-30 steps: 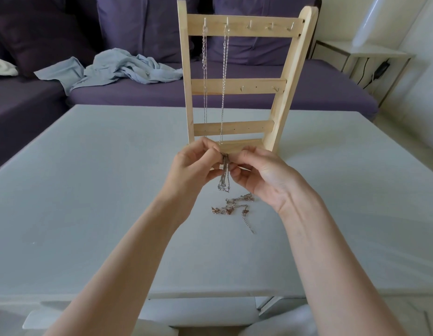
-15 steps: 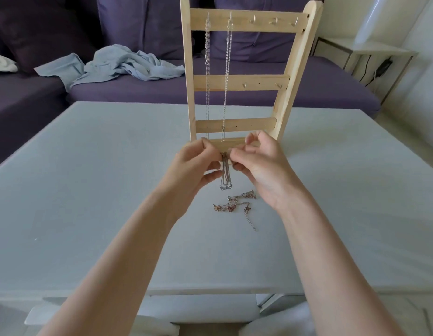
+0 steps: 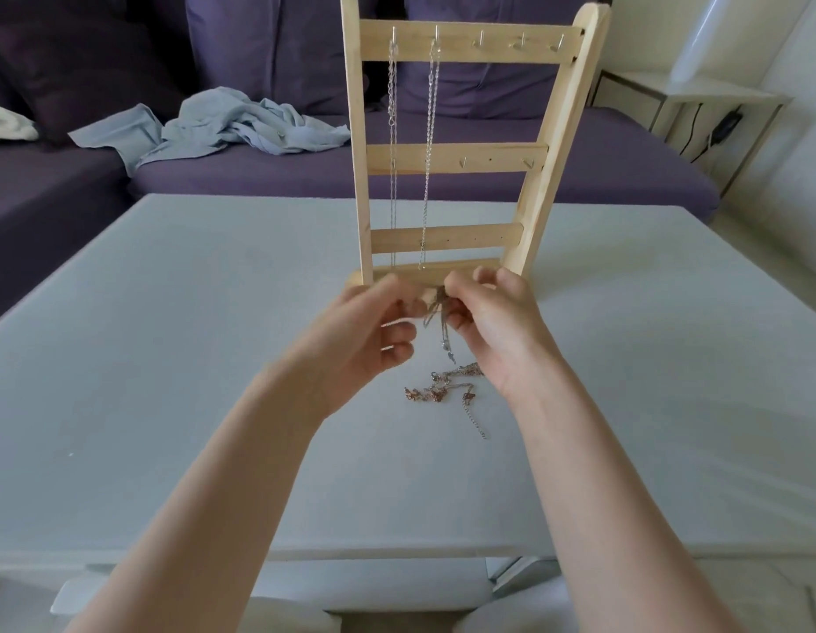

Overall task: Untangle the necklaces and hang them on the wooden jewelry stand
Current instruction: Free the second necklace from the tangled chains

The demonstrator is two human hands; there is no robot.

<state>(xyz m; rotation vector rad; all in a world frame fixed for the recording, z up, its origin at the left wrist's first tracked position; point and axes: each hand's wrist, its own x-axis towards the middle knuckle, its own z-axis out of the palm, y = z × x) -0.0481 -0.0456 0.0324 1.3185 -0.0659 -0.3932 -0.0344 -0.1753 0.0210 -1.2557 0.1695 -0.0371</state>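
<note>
Two silver chains (image 3: 426, 143) hang on the wooden jewelry stand (image 3: 456, 159); both hands' fingers (image 3: 458, 290) pinch a tangled chain (image 3: 438, 312), another tangle (image 3: 447, 388) waits on the worktop (image 3: 168, 335).

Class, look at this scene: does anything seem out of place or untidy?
Yes. A crumpled blue garment lies loose on the purple sofa, and a chain sits in a tangled heap on the table below the hands.
</note>
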